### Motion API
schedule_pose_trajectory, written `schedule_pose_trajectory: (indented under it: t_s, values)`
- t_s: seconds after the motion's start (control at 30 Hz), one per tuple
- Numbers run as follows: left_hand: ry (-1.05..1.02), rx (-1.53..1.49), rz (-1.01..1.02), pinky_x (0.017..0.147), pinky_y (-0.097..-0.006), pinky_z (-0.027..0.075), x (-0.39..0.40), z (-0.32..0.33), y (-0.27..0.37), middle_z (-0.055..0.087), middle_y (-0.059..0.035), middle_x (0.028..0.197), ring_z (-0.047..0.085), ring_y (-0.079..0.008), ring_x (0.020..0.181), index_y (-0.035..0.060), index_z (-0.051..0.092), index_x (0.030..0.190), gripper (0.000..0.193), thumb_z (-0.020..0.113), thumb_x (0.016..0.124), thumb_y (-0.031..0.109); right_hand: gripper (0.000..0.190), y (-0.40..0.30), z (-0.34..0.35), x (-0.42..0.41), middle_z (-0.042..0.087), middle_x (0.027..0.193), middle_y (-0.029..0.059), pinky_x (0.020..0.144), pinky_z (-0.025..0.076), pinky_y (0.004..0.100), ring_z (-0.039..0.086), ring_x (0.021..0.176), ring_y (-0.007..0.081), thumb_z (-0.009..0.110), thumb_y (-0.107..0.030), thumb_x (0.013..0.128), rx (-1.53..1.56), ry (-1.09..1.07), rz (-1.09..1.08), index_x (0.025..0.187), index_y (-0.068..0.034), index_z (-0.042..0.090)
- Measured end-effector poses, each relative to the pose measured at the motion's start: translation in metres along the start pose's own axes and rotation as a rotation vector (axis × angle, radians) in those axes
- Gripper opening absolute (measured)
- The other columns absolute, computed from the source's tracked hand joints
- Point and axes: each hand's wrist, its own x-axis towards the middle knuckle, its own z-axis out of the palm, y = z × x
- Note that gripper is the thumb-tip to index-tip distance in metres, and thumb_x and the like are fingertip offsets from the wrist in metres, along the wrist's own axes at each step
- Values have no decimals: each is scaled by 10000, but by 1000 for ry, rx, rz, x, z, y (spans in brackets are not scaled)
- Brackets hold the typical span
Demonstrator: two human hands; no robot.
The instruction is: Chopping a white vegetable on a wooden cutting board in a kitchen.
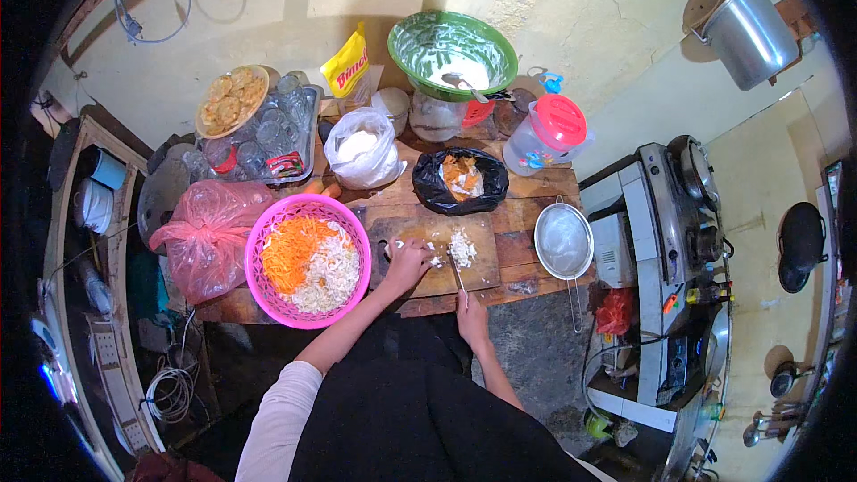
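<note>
My right hand (pixel 473 321) grips a kitchen knife (pixel 457 273), its blade resting on the wooden cutting board (pixel 482 274). Finely chopped white vegetable (pixel 462 248) lies in a small heap beside the knife tip. On the left part of the board my left hand (pixel 407 264) rests with bent fingers. Small white pieces show around its fingertips; whether it holds one of them is hidden. Close to the left hand stands a pink plastic basket (pixel 365 268) with shredded carrot (pixel 288 254) and shredded white vegetable, likely cabbage (pixel 328 281).
Behind the board sits a black plastic bag (pixel 495 191) with peelings. A white bag (pixel 365 171) of white powder, a lidded pitcher (pixel 535 140), a green basin (pixel 402 53) and a tray of glasses (pixel 308 140) stand farther back. A sieve (pixel 564 241) lies right, a red bag (pixel 207 234) left.
</note>
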Motion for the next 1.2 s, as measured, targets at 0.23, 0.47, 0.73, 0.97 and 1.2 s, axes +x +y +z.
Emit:
schedule_pose_trajectory:
  t_s: [0.23,0.47,0.73,0.97,1.2]
  values:
    - [147,-26,-74,870,-492,228,1,-25,16,581,-40,871,490,-204,945,107,635,891,300,699,622,225,360,-2,8,-2,539,706,286,590,398,503,530,706,449,389,-294,903,-40,-59,24,817,33,514]
    - [40,-67,-53,872,-492,218,-1,-11,3,581,-45,854,503,-206,913,101,629,908,353,714,606,263,359,-13,8,1,543,711,286,582,404,492,535,709,444,393,-298,901,-7,-57,27,847,32,525]
    - [-53,-148,-110,829,-443,266,22,-18,-7,588,-62,864,512,-227,933,112,611,963,252,617,718,173,344,-8,5,7,538,714,282,564,394,469,531,701,439,409,-274,900,52,-4,2,815,42,517]
    - [-199,-3,71,757,-432,319,37,-11,-12,574,-88,813,539,-245,888,116,615,902,166,559,746,132,358,-2,7,9,535,687,279,556,389,479,524,684,448,399,-283,900,24,-6,31,803,44,508]
    - [-154,16,16,732,-441,318,34,1,-13,590,-134,750,577,-276,765,52,593,738,93,554,748,137,354,-5,9,3,525,679,267,545,381,457,525,662,433,404,-277,902,45,17,25,786,43,502]
